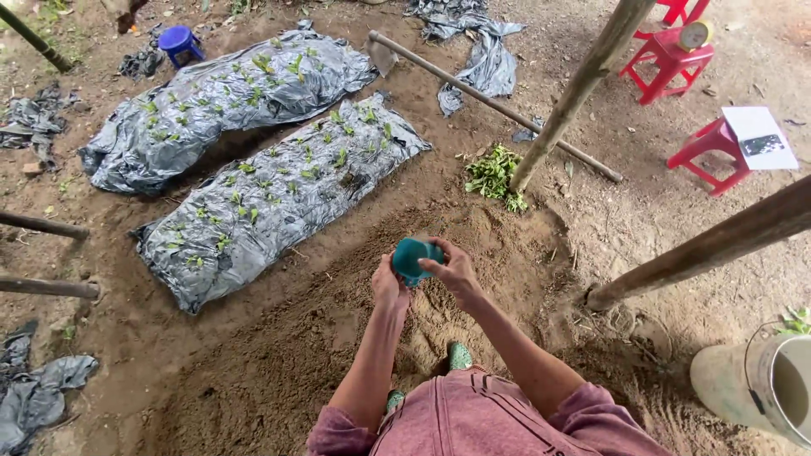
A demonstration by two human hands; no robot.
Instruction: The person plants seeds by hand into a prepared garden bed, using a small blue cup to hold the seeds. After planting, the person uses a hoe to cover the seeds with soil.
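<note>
**Small teal cup held in both hands over bare soil**

The ground (pixel 279 371) is loose brown earth, raked into a low bed in front of the person. Beyond it, toward the far left, lie two long mounds covered with grey plastic sheet (pixel 279 190), and small green seedlings stand in holes of the sheet. A long wooden-handled hoe (pixel 494 101) lies on the soil at the far side, and a bunch of cut green leaves (pixel 494 176) rests at the foot of a slanted wooden post (pixel 583 84). Red plastic stools (pixel 705 152) stand at the far right, one of them with a white paper on top. A pale bucket (pixel 756 384) is at the near right edge.

The teal cup (pixel 412 257) is small, round and of plain plastic, tilted so that its side faces the camera. What is inside cannot be seen.

It is in the air above the middle of the raked bed. The left hand (pixel 389 287) supports it from below and from the left, with fingers curled against it. The right hand (pixel 454 270) closes on it from the right, with the fingers (pixel 432 263) laid across its front.
</note>
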